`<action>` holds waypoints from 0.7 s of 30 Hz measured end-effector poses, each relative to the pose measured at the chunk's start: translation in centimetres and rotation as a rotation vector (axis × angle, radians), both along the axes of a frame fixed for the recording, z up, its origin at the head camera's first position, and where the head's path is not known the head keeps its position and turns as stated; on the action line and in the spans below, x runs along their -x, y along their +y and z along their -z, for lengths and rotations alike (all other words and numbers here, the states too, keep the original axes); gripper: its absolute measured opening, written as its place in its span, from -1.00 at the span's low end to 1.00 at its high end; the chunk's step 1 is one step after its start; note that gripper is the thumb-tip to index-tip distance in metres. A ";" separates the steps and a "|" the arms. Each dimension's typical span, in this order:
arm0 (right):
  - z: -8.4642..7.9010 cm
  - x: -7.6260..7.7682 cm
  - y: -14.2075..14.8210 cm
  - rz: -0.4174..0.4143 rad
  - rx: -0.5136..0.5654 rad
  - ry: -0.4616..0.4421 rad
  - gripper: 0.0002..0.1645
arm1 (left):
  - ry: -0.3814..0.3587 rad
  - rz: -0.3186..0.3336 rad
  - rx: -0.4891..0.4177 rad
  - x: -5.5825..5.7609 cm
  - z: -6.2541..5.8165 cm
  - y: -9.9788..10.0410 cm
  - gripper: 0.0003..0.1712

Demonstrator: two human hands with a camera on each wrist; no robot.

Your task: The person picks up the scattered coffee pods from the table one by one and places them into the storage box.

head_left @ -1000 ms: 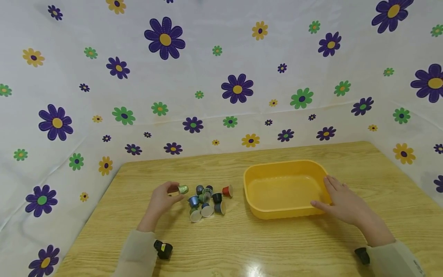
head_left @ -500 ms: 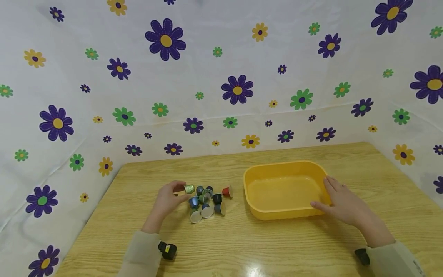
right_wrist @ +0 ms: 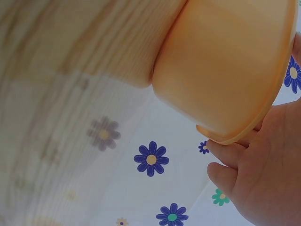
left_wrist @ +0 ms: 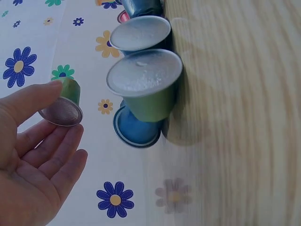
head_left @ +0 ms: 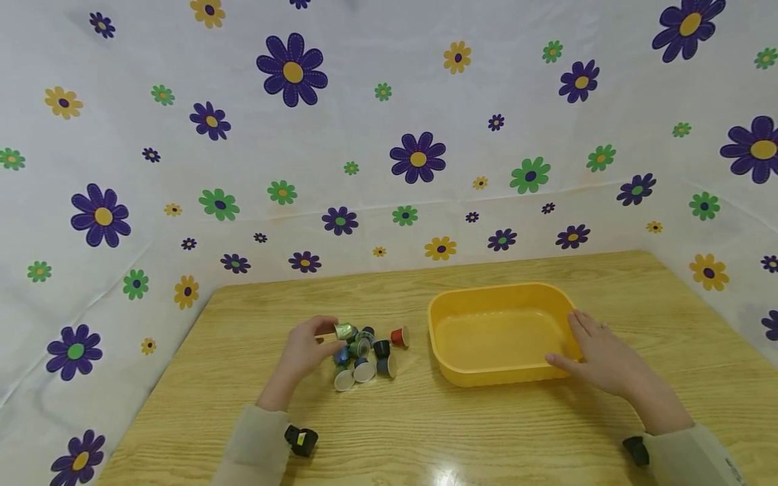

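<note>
My left hand [head_left: 304,349] pinches a light green coffee capsule [head_left: 345,331] between thumb and fingers. In the left wrist view that capsule [left_wrist: 67,110] hangs with its foil lid downward. Just below and to the right lies a cluster of several capsules, among them a blue capsule [head_left: 342,356], a black capsule [head_left: 381,348] and a red capsule [head_left: 400,336] at its right edge. My right hand [head_left: 608,356] rests on the right rim of a yellow plastic tub [head_left: 486,378], fingers extended over it and thumb near the front corner.
The wooden table [head_left: 389,439] bears the tub on the right and the capsules left of centre. A white flower-printed cloth [head_left: 365,121] rises behind and at both sides.
My left hand has moved right with the green capsule, from beside the cluster to above its left side. The right hand and tub have stayed in place.
</note>
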State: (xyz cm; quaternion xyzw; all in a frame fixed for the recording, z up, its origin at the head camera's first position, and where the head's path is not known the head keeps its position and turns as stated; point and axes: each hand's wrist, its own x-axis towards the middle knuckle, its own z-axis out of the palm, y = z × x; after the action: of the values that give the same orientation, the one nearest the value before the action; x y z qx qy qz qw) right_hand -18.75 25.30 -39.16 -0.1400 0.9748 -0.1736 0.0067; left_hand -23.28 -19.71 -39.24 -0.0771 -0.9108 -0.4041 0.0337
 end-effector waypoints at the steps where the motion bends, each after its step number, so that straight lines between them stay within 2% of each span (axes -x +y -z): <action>1: 0.0 0.0 0.0 0.001 0.001 -0.001 0.15 | 0.005 0.006 0.001 0.0 0.0 0.1 -0.51; 10: 0.0 -0.1 0.0 -0.002 0.003 -0.002 0.14 | 0.056 0.037 -0.019 -0.3 -0.2 1.2 -0.53; 21: 0.2 -0.1 0.0 -0.005 0.001 0.017 0.12 | 0.060 0.066 -0.083 -0.3 0.1 2.5 -0.53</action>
State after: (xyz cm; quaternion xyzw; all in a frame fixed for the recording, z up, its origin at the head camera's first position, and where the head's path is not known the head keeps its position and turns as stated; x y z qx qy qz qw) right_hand -18.69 25.30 -39.34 -0.1438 0.9744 -0.1727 -0.0012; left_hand -22.99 -17.20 -39.35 -0.1178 -0.8888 -0.4399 0.0511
